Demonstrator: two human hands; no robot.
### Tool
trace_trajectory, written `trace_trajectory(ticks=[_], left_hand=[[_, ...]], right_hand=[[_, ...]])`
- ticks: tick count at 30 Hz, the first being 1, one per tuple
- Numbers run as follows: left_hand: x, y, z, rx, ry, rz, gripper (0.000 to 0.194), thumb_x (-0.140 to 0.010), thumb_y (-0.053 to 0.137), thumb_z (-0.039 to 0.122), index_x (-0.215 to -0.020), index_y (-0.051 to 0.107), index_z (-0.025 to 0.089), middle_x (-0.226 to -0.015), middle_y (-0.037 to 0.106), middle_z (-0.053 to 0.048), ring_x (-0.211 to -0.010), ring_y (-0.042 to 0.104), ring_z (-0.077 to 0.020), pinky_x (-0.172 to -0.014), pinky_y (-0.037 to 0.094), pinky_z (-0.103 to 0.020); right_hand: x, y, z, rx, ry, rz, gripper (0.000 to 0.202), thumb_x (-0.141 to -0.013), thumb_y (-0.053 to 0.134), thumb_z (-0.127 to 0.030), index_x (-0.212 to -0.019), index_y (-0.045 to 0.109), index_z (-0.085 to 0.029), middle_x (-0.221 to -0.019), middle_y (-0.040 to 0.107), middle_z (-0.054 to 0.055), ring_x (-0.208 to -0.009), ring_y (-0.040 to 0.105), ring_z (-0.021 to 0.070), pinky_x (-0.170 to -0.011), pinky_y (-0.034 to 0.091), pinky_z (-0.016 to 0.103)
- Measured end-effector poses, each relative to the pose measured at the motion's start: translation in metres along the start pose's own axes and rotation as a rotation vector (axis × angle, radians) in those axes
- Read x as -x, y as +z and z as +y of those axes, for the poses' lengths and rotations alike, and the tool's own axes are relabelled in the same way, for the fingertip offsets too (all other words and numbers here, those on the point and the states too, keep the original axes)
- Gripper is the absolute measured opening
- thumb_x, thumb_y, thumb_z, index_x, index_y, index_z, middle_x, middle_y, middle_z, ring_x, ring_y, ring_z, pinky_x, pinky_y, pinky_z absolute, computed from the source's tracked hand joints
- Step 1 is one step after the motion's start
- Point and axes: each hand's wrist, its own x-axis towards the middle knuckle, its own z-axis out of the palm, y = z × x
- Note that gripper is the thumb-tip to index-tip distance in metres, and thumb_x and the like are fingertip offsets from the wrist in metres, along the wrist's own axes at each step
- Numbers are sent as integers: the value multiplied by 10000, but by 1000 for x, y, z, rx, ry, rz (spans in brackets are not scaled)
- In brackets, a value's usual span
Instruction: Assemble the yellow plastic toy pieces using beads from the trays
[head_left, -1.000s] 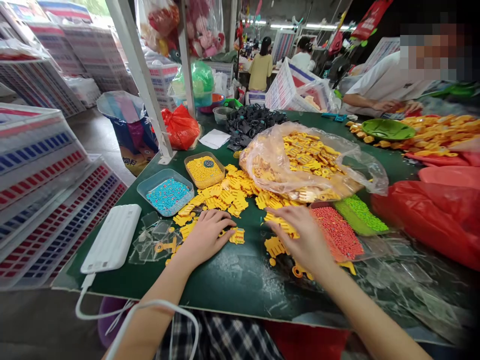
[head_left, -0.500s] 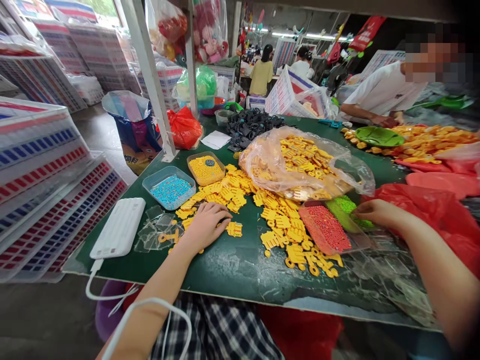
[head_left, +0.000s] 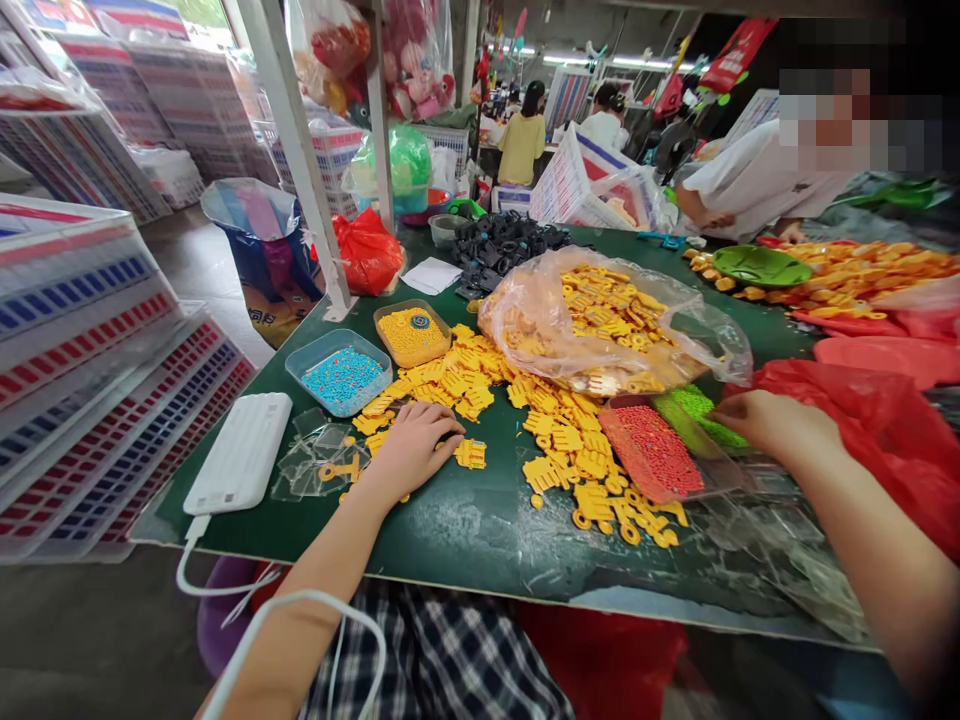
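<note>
My left hand [head_left: 417, 442] rests on the green tabletop, fingers closed at the edge of a flat yellow plastic piece [head_left: 471, 454] with small coloured dots on it. Loose yellow pieces [head_left: 442, 385] lie heaped just beyond. On the right, the fingertips of my right hand [head_left: 776, 422] are pressed together at the tray of green beads [head_left: 697, 412]. Whatever is between those fingertips is hidden. Red beads [head_left: 656, 450] fill the tray side beside the green ones. Blue beads [head_left: 341, 378] and yellow beads [head_left: 411, 332] sit in two tubs at the left.
An open clear bag [head_left: 517, 320] of yellow pieces stands mid-table, with black parts [head_left: 510, 245] behind. A white power bank [head_left: 238, 450] and its cable lie at the left edge. Red plastic [head_left: 862, 420] lies at right. Across the table is a co-worker [head_left: 772, 185] by orange pieces.
My right hand has shifted very slightly at the green beads. The left hand and the yellow piece stay almost in place. Across the table, the co-worker's arms have moved.
</note>
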Motion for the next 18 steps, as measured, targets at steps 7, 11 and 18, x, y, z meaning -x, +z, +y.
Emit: trace_trajectory(ticks=[7, 11, 18], left_hand=[[0, 3, 0, -4, 26, -27, 233, -964, 507, 313, -1057, 694, 210, -1117, 654, -56, -1063, 534, -239, -957, 387, -423], [1, 2, 1, 0, 31, -19, 226, -955, 523, 317, -1040, 707, 217, -1113, 646, -54, -1066, 525, -237, -961, 388, -417], [1, 5, 2, 9, 36, -5, 212, -955, 522, 309, -1015, 707, 226, -1092, 642, -51, -1075, 511, -246, -962, 385, -428]], right_hand=[[63, -42, -153, -505, -489, 57, 228, -917, 568, -388, -873, 722, -225, -879, 726, 46, -827, 638, 184, -753, 469, 308], [93, -23, -231, -600, -683, -96, 156, -916, 595, -309, -865, 722, -236, -817, 707, 15, -778, 614, 174, -699, 466, 303], [100, 15, -245, -542, -654, -114, 120, -881, 648, -322, -888, 752, -261, -813, 684, 15, -776, 568, 176, -660, 448, 308]])
